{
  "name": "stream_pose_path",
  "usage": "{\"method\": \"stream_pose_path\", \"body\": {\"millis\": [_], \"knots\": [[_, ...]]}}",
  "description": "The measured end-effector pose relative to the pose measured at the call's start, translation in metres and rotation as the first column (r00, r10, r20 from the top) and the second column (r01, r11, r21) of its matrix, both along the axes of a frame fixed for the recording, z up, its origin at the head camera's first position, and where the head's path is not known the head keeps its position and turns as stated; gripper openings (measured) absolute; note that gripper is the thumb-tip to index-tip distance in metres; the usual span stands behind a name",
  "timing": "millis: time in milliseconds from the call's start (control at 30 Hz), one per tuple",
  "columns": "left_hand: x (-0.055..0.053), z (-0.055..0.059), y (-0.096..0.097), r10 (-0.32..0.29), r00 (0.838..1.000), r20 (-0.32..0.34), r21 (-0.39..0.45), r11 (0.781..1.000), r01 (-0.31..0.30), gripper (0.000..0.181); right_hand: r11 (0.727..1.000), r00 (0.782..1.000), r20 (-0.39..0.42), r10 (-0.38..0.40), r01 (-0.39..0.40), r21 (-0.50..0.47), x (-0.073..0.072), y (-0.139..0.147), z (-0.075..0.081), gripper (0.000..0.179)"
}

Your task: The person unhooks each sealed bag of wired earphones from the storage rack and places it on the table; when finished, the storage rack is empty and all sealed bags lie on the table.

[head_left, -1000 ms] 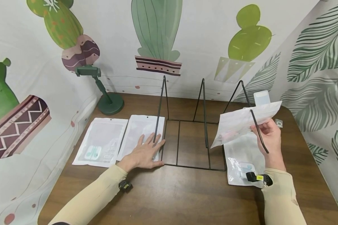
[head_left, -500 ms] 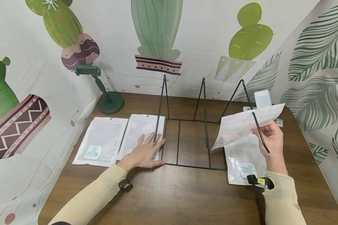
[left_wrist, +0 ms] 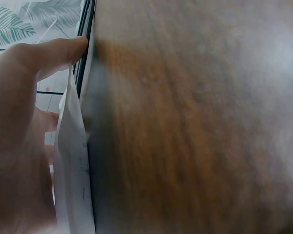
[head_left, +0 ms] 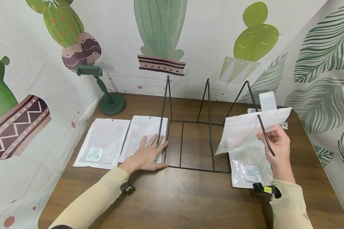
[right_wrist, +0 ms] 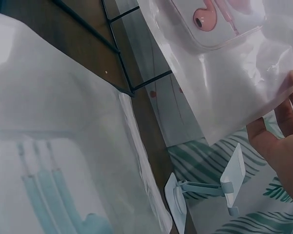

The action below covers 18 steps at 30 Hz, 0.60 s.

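A white zip pouch (head_left: 140, 130) lies beside the black wire rack (head_left: 197, 169). My left hand (head_left: 147, 156) rests on that pouch with its fingers spread, the thumb at the rack's front left corner. With thumb and fingers, my right hand (head_left: 278, 148) pinches the edge of a pouch of pink earphones (right_wrist: 234, 63). That pouch is raised and tilted at the rack's right upright, which crosses in front of it in the head view. Below it, a pouch with light-blue earphones (head_left: 240, 159) lies flat on the table.
At far left lies another pouch with light-blue earphones (head_left: 111, 135). A green phone stand (head_left: 112, 104) stands at the back left. A pale phone stand (head_left: 268, 101) is at the back right, with a small clear packet (head_left: 284, 125) near it.
My right hand has shifted slightly right and toward me with the pink-earphone pouch. More of the pouch below it shows now. My left hand keeps its place.
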<state>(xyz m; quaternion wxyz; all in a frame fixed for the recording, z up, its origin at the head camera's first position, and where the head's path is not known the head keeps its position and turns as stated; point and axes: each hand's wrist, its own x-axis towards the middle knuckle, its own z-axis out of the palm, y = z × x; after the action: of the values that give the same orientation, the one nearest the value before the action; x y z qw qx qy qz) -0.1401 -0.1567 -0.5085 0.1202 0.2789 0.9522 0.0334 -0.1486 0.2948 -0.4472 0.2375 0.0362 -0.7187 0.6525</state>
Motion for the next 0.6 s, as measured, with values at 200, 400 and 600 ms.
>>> {"method": "stream_pose_path", "body": {"millis": [200,400,600], "knots": [[0.000,-0.001,0.000,0.006,1.000,0.002,0.000,1.000,-0.006,0.096,1.000,1.000,-0.011,-0.025,0.025,-0.019,0.007,0.000,0.002,0.029],[0.000,-0.001,0.000,0.007,1.000,0.002,-0.001,1.000,-0.007,0.096,0.999,0.999,-0.005,-0.041,0.041,-0.013,0.013,0.000,0.005,0.031],[0.000,0.000,0.000,0.002,1.000,0.002,0.002,1.000,-0.002,0.096,0.999,0.999,-0.013,-0.046,0.046,-0.005,0.019,-0.001,0.006,0.031]]}}
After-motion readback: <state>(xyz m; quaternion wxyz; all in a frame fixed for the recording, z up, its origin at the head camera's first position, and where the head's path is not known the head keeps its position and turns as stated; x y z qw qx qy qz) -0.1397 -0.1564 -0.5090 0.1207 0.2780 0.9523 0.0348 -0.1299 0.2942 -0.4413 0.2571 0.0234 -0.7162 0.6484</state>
